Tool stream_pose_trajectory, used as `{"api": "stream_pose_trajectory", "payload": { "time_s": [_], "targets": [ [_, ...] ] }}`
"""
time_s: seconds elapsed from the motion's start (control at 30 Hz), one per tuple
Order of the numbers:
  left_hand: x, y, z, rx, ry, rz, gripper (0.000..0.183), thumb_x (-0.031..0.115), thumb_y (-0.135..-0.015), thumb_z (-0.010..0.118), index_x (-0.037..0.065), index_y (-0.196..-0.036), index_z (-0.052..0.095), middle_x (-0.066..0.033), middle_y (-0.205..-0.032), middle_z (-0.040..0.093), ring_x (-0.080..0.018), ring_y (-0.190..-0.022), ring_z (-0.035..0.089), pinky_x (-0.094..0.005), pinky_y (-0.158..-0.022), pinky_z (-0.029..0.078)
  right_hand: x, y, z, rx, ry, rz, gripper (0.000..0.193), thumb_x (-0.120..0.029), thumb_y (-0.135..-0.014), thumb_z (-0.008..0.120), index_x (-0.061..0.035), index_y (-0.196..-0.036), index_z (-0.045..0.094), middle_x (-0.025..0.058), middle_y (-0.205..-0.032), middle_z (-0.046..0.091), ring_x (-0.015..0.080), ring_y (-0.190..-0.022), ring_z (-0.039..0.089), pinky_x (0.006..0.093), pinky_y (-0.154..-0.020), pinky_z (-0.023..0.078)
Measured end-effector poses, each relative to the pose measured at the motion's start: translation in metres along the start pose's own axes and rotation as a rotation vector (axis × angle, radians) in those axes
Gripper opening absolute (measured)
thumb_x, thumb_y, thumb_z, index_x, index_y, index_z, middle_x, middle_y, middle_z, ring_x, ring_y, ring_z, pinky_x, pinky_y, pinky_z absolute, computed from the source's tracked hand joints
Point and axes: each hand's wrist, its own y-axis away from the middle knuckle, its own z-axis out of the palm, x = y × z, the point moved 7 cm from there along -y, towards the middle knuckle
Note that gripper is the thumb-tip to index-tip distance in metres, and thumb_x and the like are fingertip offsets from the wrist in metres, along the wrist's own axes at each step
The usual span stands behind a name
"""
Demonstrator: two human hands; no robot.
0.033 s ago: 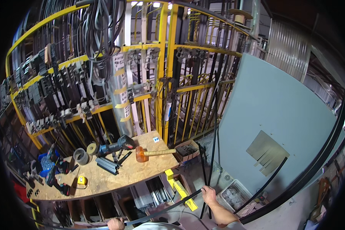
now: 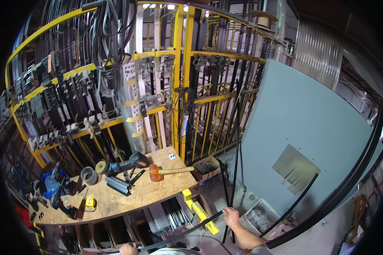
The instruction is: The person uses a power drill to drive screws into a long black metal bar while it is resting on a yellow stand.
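Observation:
A long, dark, slightly bowed strip (image 2: pixel 178 236) runs across the lower part of the view. My right hand (image 2: pixel 231 217) is closed around it close to its right end, with the thumb on top. Farther left, at the bottom edge, my left hand (image 2: pixel 128 249) is also closed on the strip, partly cut off by the picture's rim. Between the hands, the strip passes in front of the workbench and crosses a yellow bar (image 2: pixel 203 216). Two thin black lengths (image 2: pixel 226 187) stand upright just beyond my right hand.
The wooden workbench (image 2: pixel 127 206) carries an orange-headed mallet (image 2: pixel 156 172), a yellow tape measure (image 2: pixel 90 202), power tools and grey profiles (image 2: pixel 118 185). A yellow rack (image 2: pixel 177 85) of long profiles stands behind. To the right are a large grey-blue panel (image 2: pixel 281 106) and a white basket (image 2: pixel 247 222).

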Motion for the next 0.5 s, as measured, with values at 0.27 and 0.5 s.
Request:
{"api": "stream_pose_trajectory", "payload": {
  "time_s": [0.27,0.5],
  "targets": [
    [0.001,-0.003,-0.001,-0.028,0.152,0.148,0.064,0.059,-0.099,0.051,0.001,-0.081,0.071,-0.0259,-0.085,0.072,-0.0433,-0.083,0.072,-0.0521,-0.075,0.056,0.01,-0.006,0.002,-0.091,-0.021,-0.026,0.014,-0.02,-0.09,0.072,-0.0073,-0.095,0.074,0.0154,-0.097,0.073,0.0381,-0.094,0.069,0.0456,-0.084,0.055],
    [-0.028,-0.018,0.034,0.089,-0.029,0.286,0.063,0.055,-0.1,0.051,-0.001,-0.085,0.075,-0.0276,-0.085,0.073,-0.0433,-0.083,0.073,-0.0506,-0.075,0.057,-0.013,-0.021,0.003,-0.209,-0.119,0.004,0.015,-0.019,-0.09,0.071,-0.0081,-0.099,0.07,0.0166,-0.094,0.071,0.0396,-0.096,0.067,0.0482,-0.083,0.054]
  ]
}}
